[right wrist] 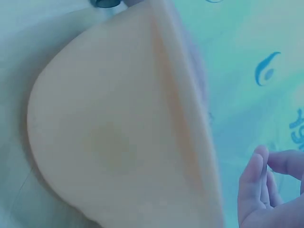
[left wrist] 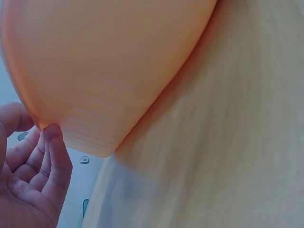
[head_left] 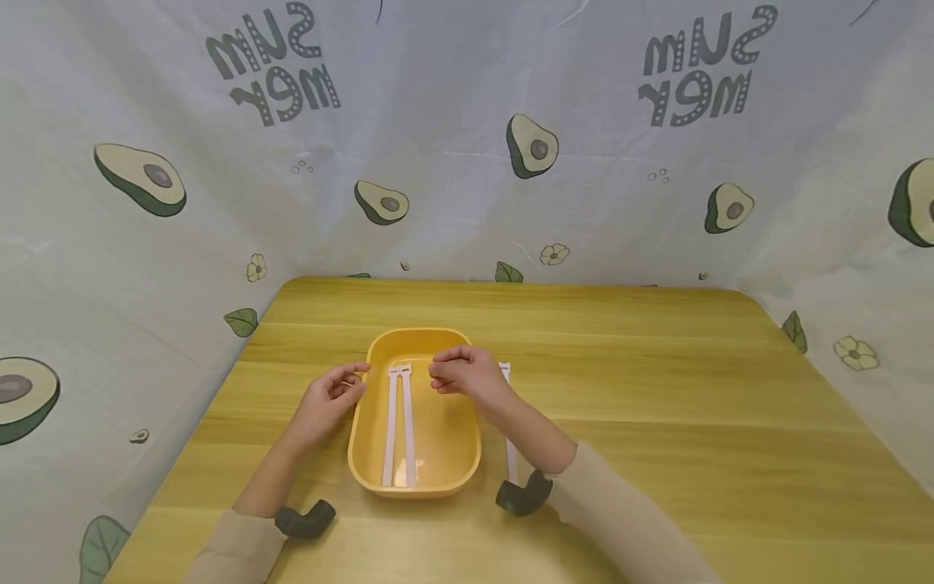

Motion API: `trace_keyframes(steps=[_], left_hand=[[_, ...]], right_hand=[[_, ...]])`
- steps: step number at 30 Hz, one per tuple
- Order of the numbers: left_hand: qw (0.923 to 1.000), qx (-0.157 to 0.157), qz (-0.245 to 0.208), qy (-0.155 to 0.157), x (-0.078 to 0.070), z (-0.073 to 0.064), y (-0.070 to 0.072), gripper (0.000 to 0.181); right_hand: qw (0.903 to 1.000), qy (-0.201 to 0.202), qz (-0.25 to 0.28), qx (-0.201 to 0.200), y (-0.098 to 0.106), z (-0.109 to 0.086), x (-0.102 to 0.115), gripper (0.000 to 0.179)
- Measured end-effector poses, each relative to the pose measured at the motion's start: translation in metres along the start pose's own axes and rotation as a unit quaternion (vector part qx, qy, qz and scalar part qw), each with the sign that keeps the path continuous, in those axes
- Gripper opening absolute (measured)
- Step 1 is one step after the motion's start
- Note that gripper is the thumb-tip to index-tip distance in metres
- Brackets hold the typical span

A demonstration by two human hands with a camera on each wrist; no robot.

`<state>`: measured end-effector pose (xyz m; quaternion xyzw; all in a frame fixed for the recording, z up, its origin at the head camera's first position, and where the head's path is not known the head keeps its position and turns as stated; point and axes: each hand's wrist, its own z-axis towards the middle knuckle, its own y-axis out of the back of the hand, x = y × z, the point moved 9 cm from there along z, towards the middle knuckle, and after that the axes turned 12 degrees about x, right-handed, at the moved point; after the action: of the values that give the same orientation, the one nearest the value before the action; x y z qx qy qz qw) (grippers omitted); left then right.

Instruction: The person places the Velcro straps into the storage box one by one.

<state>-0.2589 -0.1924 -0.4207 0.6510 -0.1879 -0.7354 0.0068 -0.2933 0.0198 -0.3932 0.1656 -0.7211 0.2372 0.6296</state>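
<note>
Pinching tray (head_left: 452,438) by its rim (head_left: 416,491) with left hand (head_left: 328,399); pressing fingertips (right wrist: 260,151) together on right hand (head_left: 473,376), around what, if anything, cannot tell. Between both hands, see two straps (head_left: 409,426): probably light, limp; best taken by slotted heads (head_left: 395,371).

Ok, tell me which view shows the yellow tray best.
The head view: it looks down into the yellow tray, showing its inside and nearly all its rim. Both wrist views show only its outside and part of the rim, cropped by the frame.

yellow tray (head_left: 448,442) bars sideways passage; room above its near end.
</note>
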Motion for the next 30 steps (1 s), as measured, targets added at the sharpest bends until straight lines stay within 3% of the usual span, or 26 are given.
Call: trace_keyframes(steps=[6, 17, 30], left_hand=[[1.0000, -0.002, -0.002, 0.005, -0.001, -0.002, 0.003, 0.034], [0.9999, -0.003, -0.005, 0.009, 0.000, -0.002, 0.003, 0.034], [1.0000, 0.001, -0.004, 0.002, 0.000, 0.000, 0.001, 0.032]], right_hand=[[0.9998, 0.009, 0.011, -0.016, 0.013, -0.014, 0.003, 0.015], [0.9968, 0.011, 0.054, -0.058, 0.044, -0.029, -0.013, 0.015], [0.9911, -0.046, -0.037, -0.119, 0.085, -0.046, -0.039, 0.014]])
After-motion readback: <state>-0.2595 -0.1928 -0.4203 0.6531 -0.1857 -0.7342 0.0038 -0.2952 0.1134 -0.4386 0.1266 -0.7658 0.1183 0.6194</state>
